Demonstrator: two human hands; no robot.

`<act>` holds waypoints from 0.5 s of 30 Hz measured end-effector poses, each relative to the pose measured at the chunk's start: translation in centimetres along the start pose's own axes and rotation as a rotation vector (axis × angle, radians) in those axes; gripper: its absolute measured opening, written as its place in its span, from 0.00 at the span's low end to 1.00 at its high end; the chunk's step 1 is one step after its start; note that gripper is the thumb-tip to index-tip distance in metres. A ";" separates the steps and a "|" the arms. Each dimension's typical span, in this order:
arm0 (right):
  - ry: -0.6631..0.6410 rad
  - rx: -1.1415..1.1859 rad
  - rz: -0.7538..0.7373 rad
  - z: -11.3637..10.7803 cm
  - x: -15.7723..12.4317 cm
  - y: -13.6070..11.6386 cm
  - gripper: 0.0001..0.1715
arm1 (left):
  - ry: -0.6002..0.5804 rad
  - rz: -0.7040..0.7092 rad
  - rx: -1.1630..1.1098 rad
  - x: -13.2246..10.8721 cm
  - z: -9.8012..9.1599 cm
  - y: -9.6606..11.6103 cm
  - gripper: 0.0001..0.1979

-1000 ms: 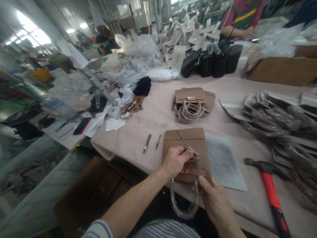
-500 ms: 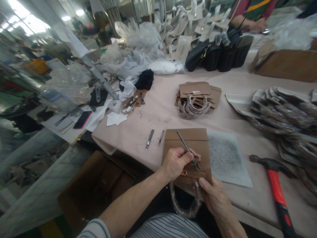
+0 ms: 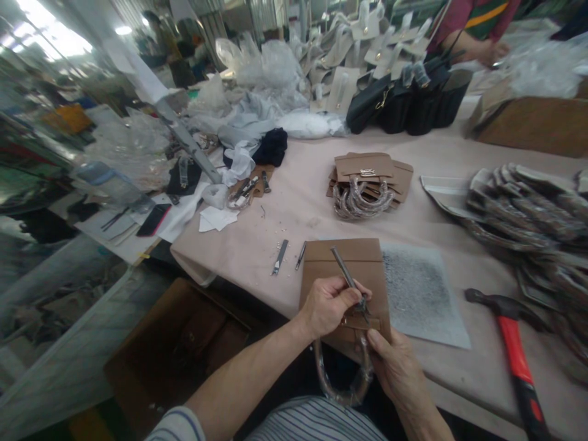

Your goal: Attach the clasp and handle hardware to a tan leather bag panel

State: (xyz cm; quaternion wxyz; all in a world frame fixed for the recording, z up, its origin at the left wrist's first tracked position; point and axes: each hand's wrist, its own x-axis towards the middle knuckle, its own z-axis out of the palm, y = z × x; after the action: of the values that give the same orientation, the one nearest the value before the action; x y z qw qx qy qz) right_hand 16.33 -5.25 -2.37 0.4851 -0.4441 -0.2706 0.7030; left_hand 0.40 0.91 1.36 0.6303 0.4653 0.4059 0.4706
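A flat brown bag panel [image 3: 345, 263] lies at the table's near edge, its plastic-wrapped handle [image 3: 342, 383] hanging over the edge. My left hand [image 3: 328, 304] is closed round a thin metal tool [image 3: 346, 278], whose tip rests on the strap and clasp near the panel's lower edge. My right hand [image 3: 399, 367] grips the panel's lower right corner, thumb pressed on top.
A red-handled hammer [image 3: 517, 355] lies at the right, beside a grey speckled mat [image 3: 420, 294]. Two small metal tools [image 3: 287, 256] lie left of the panel. A stack of brown panels [image 3: 370, 180], wrapped handles [image 3: 523, 214], black bags [image 3: 408, 104] and a person [image 3: 478, 30] are farther back.
The tool's tip has slid slightly lower onto the strap. Both hands keep their hold. The camera view has shifted a little.
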 end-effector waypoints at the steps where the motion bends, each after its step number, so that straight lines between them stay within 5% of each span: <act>1: 0.000 -0.001 0.000 0.0 0.0 0.0 0.24 | 0.003 -0.002 -0.001 0.0 0.0 -0.1 0.22; 15: -0.002 -0.101 -0.038 0.5 0.5 -0.7 0.24 | 0.029 0.159 0.303 0.3 0.6 1.2 0.09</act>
State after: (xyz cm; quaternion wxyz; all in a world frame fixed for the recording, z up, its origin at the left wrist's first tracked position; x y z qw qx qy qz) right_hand 16.10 -4.54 -1.76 0.4751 -0.4623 -0.3147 0.6794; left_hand 0.81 1.20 2.65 0.5076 0.5789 0.4433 0.4591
